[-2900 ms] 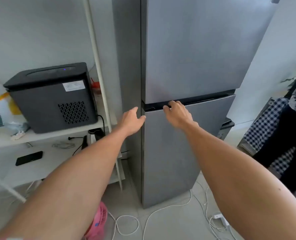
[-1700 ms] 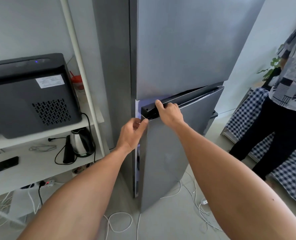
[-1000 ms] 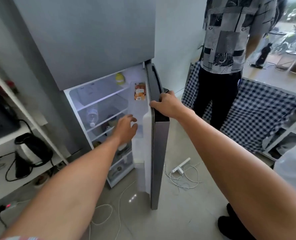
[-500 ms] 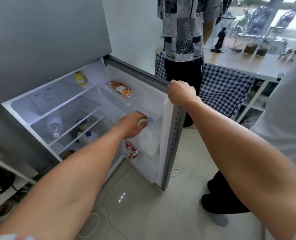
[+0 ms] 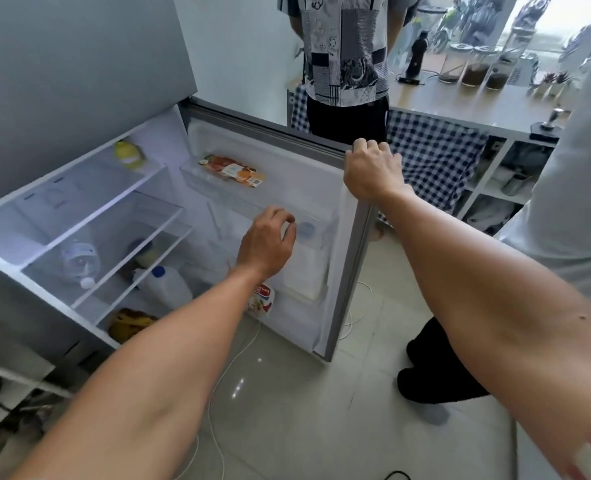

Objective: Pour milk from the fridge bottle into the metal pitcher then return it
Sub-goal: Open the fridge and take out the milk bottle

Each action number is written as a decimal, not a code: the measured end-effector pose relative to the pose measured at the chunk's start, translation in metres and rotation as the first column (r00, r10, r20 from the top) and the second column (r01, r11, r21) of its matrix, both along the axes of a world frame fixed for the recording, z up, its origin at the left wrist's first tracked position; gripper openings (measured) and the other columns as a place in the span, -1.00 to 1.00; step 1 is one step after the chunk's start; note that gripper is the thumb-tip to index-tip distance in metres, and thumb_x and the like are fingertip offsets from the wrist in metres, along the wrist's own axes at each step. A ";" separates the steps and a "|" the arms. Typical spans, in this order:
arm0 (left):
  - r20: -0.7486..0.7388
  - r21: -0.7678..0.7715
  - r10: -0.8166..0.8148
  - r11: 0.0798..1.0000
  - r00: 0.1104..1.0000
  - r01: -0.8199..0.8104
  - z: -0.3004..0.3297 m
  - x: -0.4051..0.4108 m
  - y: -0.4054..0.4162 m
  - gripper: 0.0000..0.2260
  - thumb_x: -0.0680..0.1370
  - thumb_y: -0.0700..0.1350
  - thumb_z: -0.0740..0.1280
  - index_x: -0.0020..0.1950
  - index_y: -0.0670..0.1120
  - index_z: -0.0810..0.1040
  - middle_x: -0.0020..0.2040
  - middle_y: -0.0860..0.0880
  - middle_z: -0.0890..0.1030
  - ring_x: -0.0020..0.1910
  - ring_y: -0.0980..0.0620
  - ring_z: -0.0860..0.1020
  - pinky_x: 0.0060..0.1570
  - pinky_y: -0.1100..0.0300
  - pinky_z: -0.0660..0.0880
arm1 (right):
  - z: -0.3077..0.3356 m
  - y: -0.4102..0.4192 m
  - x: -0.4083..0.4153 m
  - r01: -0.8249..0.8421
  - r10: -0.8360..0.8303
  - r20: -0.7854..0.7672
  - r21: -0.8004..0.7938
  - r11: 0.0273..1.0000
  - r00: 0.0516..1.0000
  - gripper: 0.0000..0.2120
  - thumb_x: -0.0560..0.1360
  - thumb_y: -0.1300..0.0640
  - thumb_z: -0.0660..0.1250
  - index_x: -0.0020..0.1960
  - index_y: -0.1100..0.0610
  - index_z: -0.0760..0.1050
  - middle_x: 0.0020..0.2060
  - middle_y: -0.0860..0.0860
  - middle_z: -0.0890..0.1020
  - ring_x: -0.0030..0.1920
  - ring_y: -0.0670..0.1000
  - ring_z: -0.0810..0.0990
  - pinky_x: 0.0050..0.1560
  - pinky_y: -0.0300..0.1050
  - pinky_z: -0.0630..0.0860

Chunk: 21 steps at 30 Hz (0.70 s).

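Head view: fridge door [image 5: 353, 271] open, right hand [image 5: 370, 169] gripping its top edge; left hand [image 5: 266, 244] curls over the milk bottle [image 5: 304, 261] at three o'clock. Pouring remains.

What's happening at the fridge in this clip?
A person holds the fridge door open by its top edge with the right hand. The left hand reaches into the door rack, fingers curled at the top of a white milk bottle with a pale blue cap. The bottle sits in the rack, not lifted. No pitcher is in view.
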<state>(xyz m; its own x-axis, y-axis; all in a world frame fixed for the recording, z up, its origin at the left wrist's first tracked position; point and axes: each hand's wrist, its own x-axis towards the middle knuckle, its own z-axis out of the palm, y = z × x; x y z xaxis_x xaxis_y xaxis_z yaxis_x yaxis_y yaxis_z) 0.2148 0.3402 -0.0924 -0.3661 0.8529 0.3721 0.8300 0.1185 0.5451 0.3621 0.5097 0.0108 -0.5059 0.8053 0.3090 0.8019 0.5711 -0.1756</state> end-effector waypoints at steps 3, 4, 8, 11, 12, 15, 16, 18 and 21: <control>0.211 0.008 0.154 0.987 0.965 -0.159 -0.021 0.003 -0.003 -0.86 0.66 -0.05 0.28 -0.03 -0.08 0.55 -0.03 -0.03 0.56 -0.11 -0.03 0.53 -0.15 0.15 0.40 | -0.004 0.000 -0.001 0.014 -0.013 -0.024 0.049 0.999 1.000 -0.61 0.71 0.02 -0.02 0.26 0.24 0.45 0.20 0.24 0.57 0.21 0.29 0.49 0.23 0.27 0.38; 0.298 -0.045 0.184 0.983 0.937 -0.179 -0.030 0.003 -0.002 -0.84 0.66 -0.05 0.28 -0.05 -0.08 0.55 -0.04 -0.03 0.58 -0.11 -0.04 0.54 -0.15 0.14 0.42 | -0.006 0.000 -0.001 0.017 -0.015 -0.026 0.064 0.998 1.000 -0.61 0.71 0.01 -0.02 0.25 0.24 0.45 0.19 0.24 0.58 0.21 0.29 0.50 0.22 0.26 0.38; 0.467 -0.214 0.257 0.961 0.846 -0.174 -0.066 0.011 0.004 -0.78 0.68 -0.03 0.24 -0.06 -0.11 0.57 -0.02 -0.06 0.63 -0.08 -0.06 0.57 -0.12 0.14 0.41 | -0.013 0.001 -0.004 0.044 -0.039 -0.040 0.131 0.990 0.998 -0.59 0.70 -0.02 -0.01 0.22 0.23 0.47 0.16 0.24 0.60 0.18 0.30 0.52 0.19 0.27 0.41; 0.498 -0.291 0.299 0.942 0.814 -0.168 -0.082 0.022 0.012 -0.72 0.69 0.02 0.20 -0.15 -0.04 0.52 -0.18 0.07 0.58 -0.25 0.13 0.50 -0.31 0.25 0.28 | -0.019 0.001 -0.007 0.073 -0.064 -0.050 0.193 0.978 0.997 -0.58 0.68 -0.02 0.00 0.20 0.23 0.50 0.14 0.24 0.62 0.15 0.29 0.53 0.16 0.24 0.43; 0.508 -0.308 0.306 0.938 0.805 -0.162 -0.085 0.026 0.017 -0.68 0.69 0.03 0.18 -0.21 -0.05 0.49 -0.24 0.09 0.55 -0.29 0.18 0.46 -0.36 0.28 0.23 | -0.021 0.001 -0.007 0.083 -0.073 -0.053 0.212 0.974 0.996 -0.58 0.68 -0.03 0.00 0.20 0.23 0.51 0.13 0.23 0.62 0.14 0.29 0.54 0.15 0.23 0.44; 0.600 -0.365 0.332 0.923 0.727 -0.120 -0.090 0.034 0.033 -0.62 0.69 0.03 0.12 -0.27 -0.09 0.45 -0.26 0.00 0.55 -0.27 0.07 0.48 -0.33 0.21 0.27 | -0.025 0.001 -0.010 0.111 -0.098 -0.063 0.254 0.961 0.993 -0.57 0.66 -0.03 0.01 0.18 0.22 0.52 0.09 0.21 0.64 0.11 0.27 0.55 0.11 0.19 0.44; 0.680 -0.375 0.355 0.920 0.641 -0.112 -0.090 0.037 0.039 -0.61 0.68 0.04 0.10 -0.25 -0.11 0.48 -0.23 -0.02 0.58 -0.23 0.00 0.51 -0.27 0.17 0.33 | -0.026 0.001 -0.010 0.118 -0.103 -0.068 0.262 0.958 0.992 -0.57 0.66 -0.03 0.01 0.17 0.22 0.53 0.08 0.21 0.64 0.10 0.26 0.55 0.10 0.18 0.44; 0.842 -0.359 0.374 0.926 0.389 -0.114 -0.092 0.042 0.049 -0.58 0.67 0.06 0.09 -0.24 -0.11 0.55 -0.21 -0.05 0.64 -0.20 -0.06 0.57 -0.17 0.15 0.45 | -0.027 0.001 -0.011 0.127 -0.108 -0.080 0.273 0.954 0.991 -0.58 0.66 -0.03 0.02 0.16 0.21 0.54 0.07 0.19 0.64 0.10 0.25 0.55 0.08 0.17 0.43; 0.925 -0.350 0.370 0.917 0.084 -0.192 -0.097 0.046 0.057 -0.50 0.66 0.14 0.09 -0.30 -0.09 0.61 -0.37 0.00 0.67 -0.41 0.02 0.60 -0.37 0.33 0.48 | -0.028 0.003 -0.011 0.132 -0.111 -0.086 0.292 0.947 0.990 -0.58 0.65 -0.04 0.02 0.16 0.20 0.54 0.05 0.17 0.65 0.09 0.23 0.55 0.07 0.14 0.43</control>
<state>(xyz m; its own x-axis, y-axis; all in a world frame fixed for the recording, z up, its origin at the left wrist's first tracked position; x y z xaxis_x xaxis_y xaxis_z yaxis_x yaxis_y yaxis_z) 0.2607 0.3976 -0.1898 -0.5579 0.5915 -0.5821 -0.4864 0.3353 0.8069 0.3507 0.5125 -0.0175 -0.3798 0.7263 0.5729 0.8607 0.5045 -0.0690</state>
